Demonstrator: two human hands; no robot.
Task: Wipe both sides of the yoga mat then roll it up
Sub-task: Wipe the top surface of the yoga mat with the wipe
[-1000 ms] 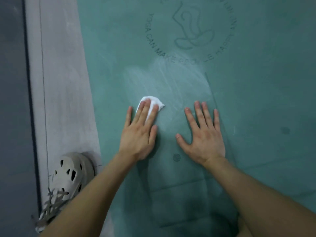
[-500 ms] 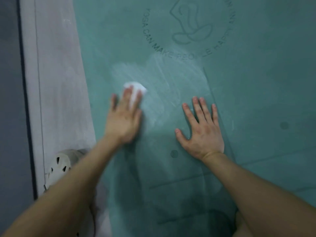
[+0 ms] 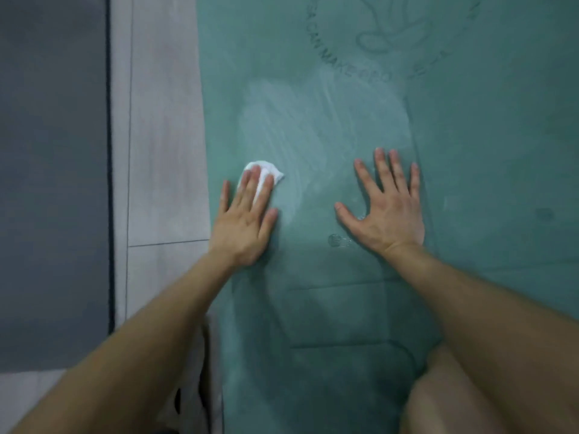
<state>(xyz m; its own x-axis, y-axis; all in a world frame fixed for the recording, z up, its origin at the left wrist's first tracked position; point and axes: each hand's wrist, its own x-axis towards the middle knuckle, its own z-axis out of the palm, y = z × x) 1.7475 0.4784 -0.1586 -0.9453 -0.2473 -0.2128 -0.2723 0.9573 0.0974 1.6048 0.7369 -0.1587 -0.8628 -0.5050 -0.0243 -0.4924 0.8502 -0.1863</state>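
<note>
Yoga mat (image 3: 485, 183) wiping continues on this side: flat left hand (image 3: 244, 227) has swept the cloth (image 3: 275, 175) toward the left edge; open right hand (image 3: 388, 214) braces.

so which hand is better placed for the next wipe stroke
Left: the left hand presses the white cloth onto the yoga mat; the right hand lies flat, holding nothing.

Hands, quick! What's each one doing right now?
Left hand: open, straight fingers pressing the white cloth onto the yoga mat.
Right hand: open, flat on the yoga mat, holding nothing.
</note>
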